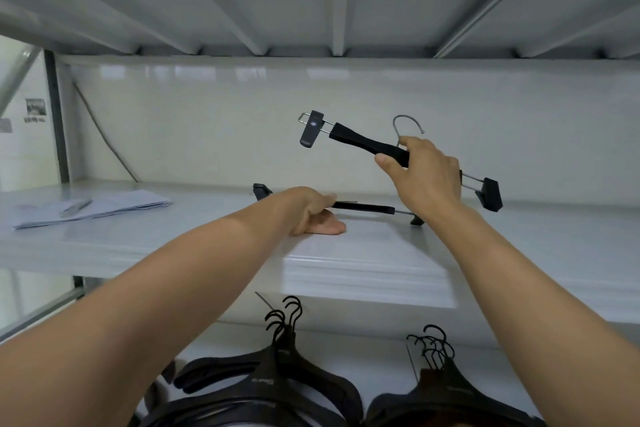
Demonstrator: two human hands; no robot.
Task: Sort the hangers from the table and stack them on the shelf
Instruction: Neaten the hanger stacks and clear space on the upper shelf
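- The right hand (426,177) is clamped around the middle of a black clip hanger (363,142), thumb on the near side of the bar and fingers wrapped behind, just below its metal hook.
- It holds that hanger in the air above the shelf (536,236), tilted with the left clip high and the right clip low. This looks like a carrying grip at the balance point, ready for lowering.
- The left hand (317,211) rests on the shelf, thumb over the bar of a second clip hanger (363,208) and fingers curled beneath. Probably it steadies this one so the next can go on top of it.
- That second hanger lies flat, 1 clip showing past the wrist and the other near the right forearm.
- A stack of white sheets (363,263) lies on the shelf under the left hand, and loose papers (90,206) lie well to the left.
- Below, on the table (381,350), 2 piles of black coat hangers wait: the left pile (270,378) and the right pile (446,388), hooks pointing toward the shelf.
- The coat hangers carry small pale print, too blurred to read, as is a wall notice (35,107).
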